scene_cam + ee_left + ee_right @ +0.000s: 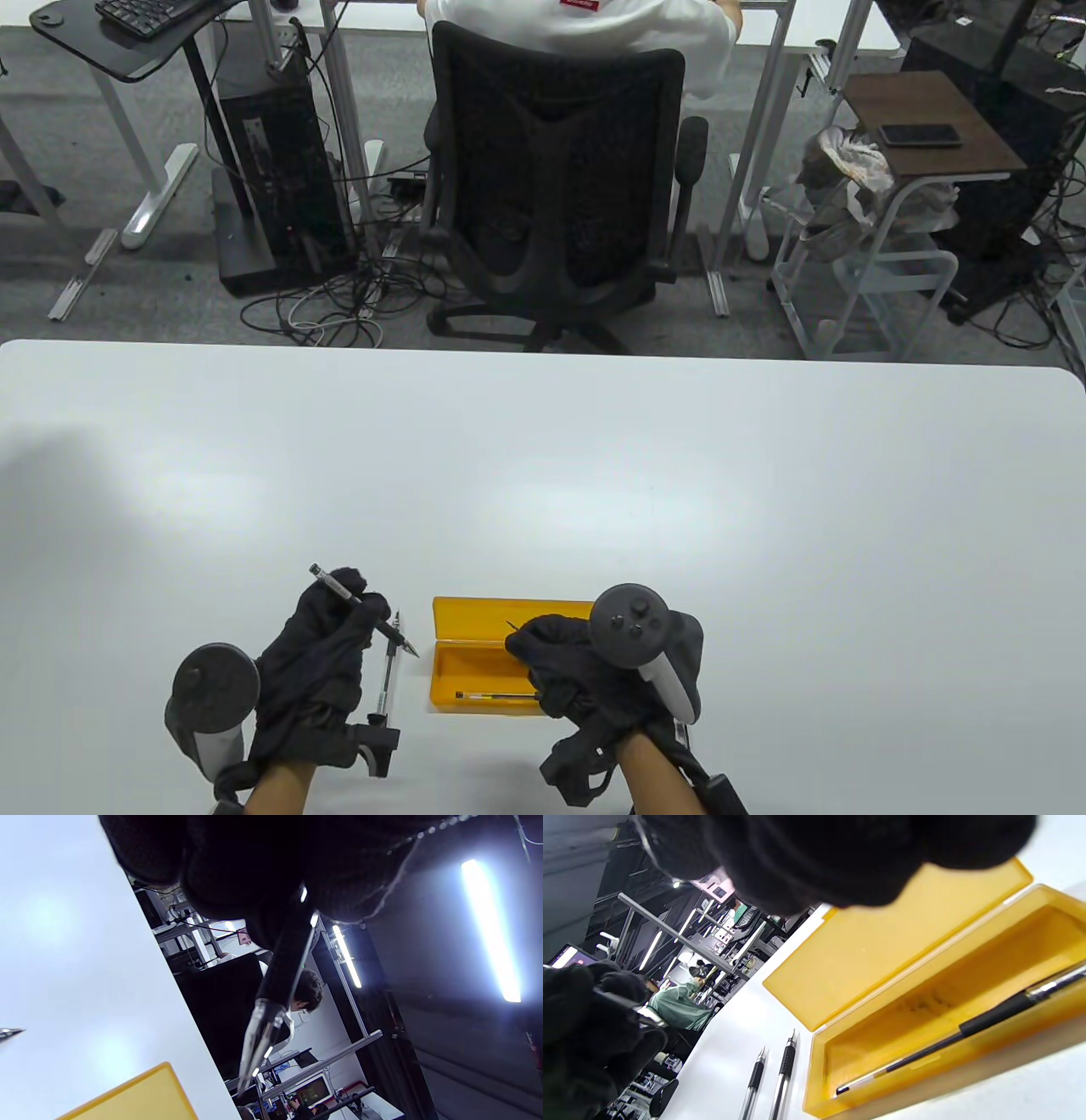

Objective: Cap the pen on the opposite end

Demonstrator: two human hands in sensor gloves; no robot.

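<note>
A: Where is the pen [363, 606]?
B: In the left hand [318, 654], fingers clamped round its barrel, tip toward the yellow case [475, 675], above the table [543, 475].
A: The right hand [567, 658]?
B: Over the open case, pinching a small dark piece; which piece cannot be told. More pens lie nearby [787, 1069].

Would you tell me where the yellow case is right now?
In the table view the yellow case lies open near the front edge, between the hands; the right hand is over its right end, and a pen lies inside.
</note>
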